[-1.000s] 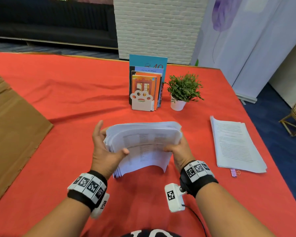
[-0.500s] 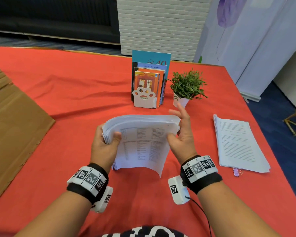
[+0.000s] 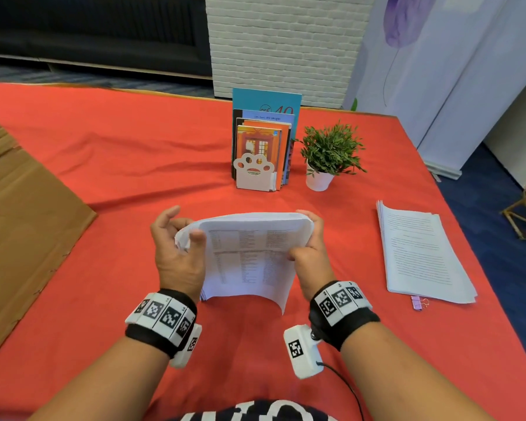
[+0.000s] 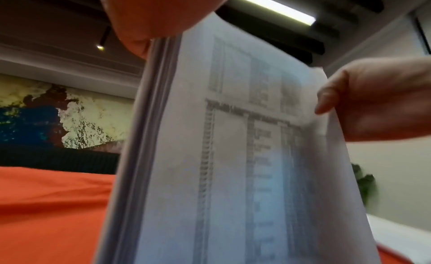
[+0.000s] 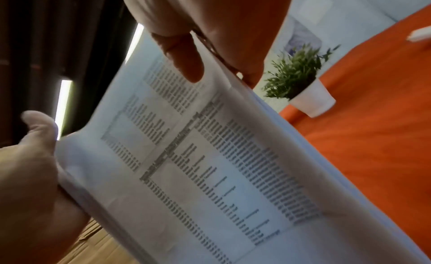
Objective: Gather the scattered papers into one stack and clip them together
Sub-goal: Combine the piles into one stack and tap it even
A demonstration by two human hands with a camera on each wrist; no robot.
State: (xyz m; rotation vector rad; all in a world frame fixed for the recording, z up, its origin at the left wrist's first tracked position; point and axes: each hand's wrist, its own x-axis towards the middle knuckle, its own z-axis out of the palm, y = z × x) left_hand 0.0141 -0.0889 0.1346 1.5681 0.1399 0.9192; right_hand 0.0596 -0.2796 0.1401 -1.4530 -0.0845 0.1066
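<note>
**Two hands on one thick sheaf of papers**

Both of my hands hold the sheaf of papers (image 3: 249,253) upright above the red tablecloth (image 3: 104,177), in front of my chest, its lower edge curling toward me. My right hand (image 3: 312,256) grips the right edge: thumb pressed on the printed front page, fingers wrapped behind the top corner. My left hand (image 3: 176,247) is at the left edge, thumb laid on the front sheet; its fingers are loosely curled beyond the edge, and I cannot tell whether they touch the back of the pile. The left wrist view shows the sheaf's side, many sheets thick, close to the lens and blurred.

Well off to my right, a second pile of papers (image 3: 419,253) lies flat on the cloth, with a small purple binder clip (image 3: 417,302) just beside its near edge. Farther back stand a row of books (image 3: 263,141) in a white paw-shaped holder (image 3: 254,174), and a potted plant (image 3: 327,153) just beside them. A cardboard sheet (image 3: 22,223) covers the table's left side.
</note>
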